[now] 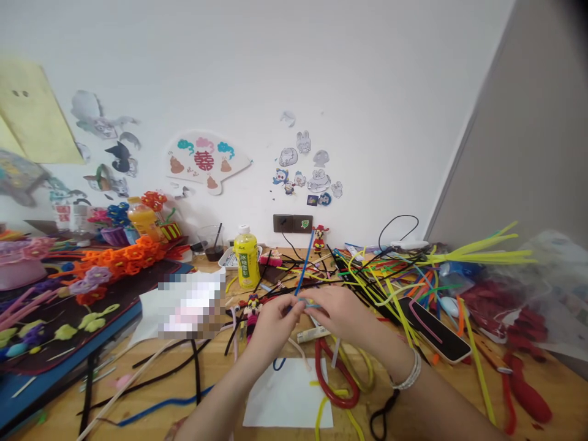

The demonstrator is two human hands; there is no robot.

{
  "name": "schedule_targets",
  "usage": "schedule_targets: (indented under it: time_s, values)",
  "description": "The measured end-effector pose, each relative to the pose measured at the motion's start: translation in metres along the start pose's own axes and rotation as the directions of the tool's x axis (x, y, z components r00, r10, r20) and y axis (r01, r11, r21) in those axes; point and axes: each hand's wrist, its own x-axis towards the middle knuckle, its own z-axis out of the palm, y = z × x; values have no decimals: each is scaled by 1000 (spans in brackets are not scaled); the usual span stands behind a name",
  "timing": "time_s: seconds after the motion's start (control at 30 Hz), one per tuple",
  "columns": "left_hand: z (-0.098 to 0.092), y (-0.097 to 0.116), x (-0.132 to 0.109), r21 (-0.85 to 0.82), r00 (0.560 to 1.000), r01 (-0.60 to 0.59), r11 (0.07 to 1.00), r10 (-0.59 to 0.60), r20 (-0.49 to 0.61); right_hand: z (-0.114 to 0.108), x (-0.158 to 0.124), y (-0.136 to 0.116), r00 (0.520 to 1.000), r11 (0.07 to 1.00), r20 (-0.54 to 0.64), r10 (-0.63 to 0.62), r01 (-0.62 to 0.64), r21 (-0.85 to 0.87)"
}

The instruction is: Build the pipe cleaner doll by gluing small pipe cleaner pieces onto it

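My left hand (274, 323) and my right hand (340, 313) meet above the middle of the wooden table (215, 367). Both pinch a blue pipe cleaner (304, 267) that rises upward from between the fingertips. The fingers of each hand are closed on it. A silver bracelet (408, 373) circles my right wrist. Under the hands lie a white sheet of paper (289, 398) and a red loop of pipe cleaner (333, 383). A small pipe-cleaner doll (252, 309) lies just left of my left hand.
A yellow drink bottle (247, 257) stands behind the hands. A tangle of coloured pipe cleaners (390, 275) and a phone (434, 329) lie to the right. Orange and purple pipe-cleaner flowers (124, 257) cover a dark board on the left. Red pieces (523, 373) lie at far right.
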Motion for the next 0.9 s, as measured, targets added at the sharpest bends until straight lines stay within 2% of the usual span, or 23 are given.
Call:
schedule_targets:
  time_s: [0.1, 0.17, 0.27, 0.37, 0.5, 0.67, 0.77, 0.9]
  values:
    - [-8, 6, 0, 84, 981, -67, 994, 50, 189, -11, 0, 7, 986, 993, 150, -71, 55, 108]
    - [-13, 9, -1, 63, 954, -34, 997, 14, 299, -14, 0, 10, 977, 981, 188, -100, 65, 181]
    - [-18, 10, -1, -13, 923, 34, 999, -26, 384, -14, 0, 9, 976, 971, 195, -98, 51, 233]
    - [-22, 7, 0, -79, 905, 57, 995, -18, 426, -15, 1, 5, 980, 968, 180, -87, 41, 247]
    - [-20, 5, 1, -128, 920, 81, 988, -25, 390, -15, 1, 2, 989, 980, 137, -56, 28, 195]
    - [-7, 0, 0, -221, 979, 77, 972, -31, 204, -9, 0, 6, 995, 993, -32, -96, 98, 71]
    - [-1, -6, 1, -319, 987, 64, 945, -14, 159, -2, -2, 6, 982, 993, -144, -120, 118, -16]
    - [-1, -8, 2, -363, 990, 96, 927, -51, 132, 7, -3, 4, 969, 989, -212, -124, 105, -100]
